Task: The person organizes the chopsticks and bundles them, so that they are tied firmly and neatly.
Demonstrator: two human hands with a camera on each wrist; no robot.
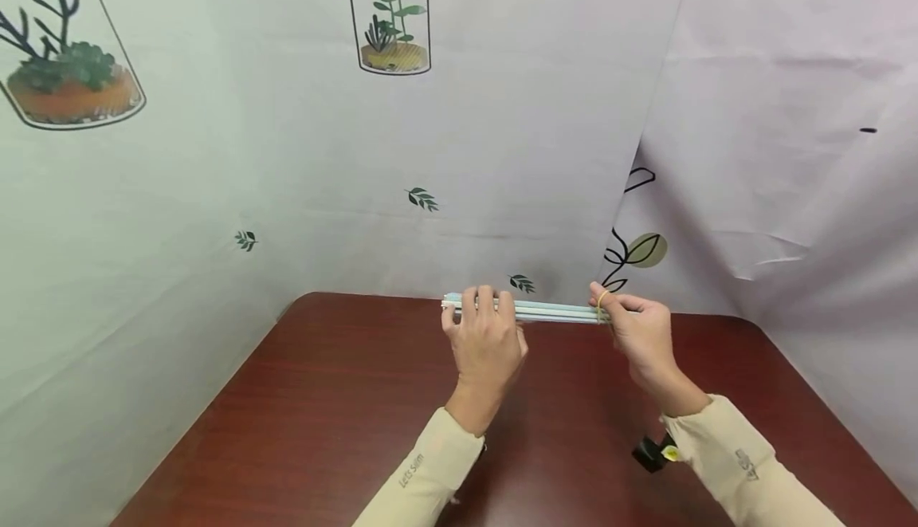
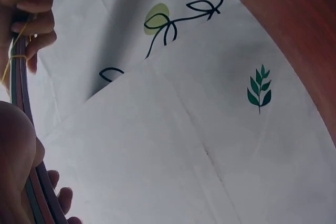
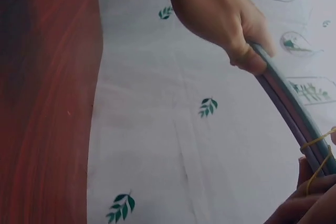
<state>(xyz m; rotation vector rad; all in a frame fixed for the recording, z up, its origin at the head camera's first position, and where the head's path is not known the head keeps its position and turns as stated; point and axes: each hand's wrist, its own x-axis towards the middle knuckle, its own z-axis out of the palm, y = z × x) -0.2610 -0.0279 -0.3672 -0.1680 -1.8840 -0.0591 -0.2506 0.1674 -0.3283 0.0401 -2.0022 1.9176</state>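
Observation:
A bundle of slim pastel sticks (image 1: 552, 312) is held nearly level above the table's far part. My left hand (image 1: 488, 344) grips its left portion, fingers over the far side and thumb underneath. Around the right end runs a yellow rubber band (image 1: 599, 304), one loop stretched out to my right hand (image 1: 645, 336), which pinches it. The right wrist view shows the band (image 3: 316, 140) wrapped across the sticks (image 3: 289, 103), with another strand over the right fingers. Green, pink and purple sides of the sticks (image 2: 44, 192) show in the left wrist view; the left palm hides part of them.
Below the hands is a reddish-brown table (image 1: 344, 399) with rounded far corners. White cloth (image 1: 323, 152) printed with plants hangs behind and at both sides, close to the table's edges. A small black device (image 1: 649, 454) sits by the right sleeve (image 1: 739, 455).

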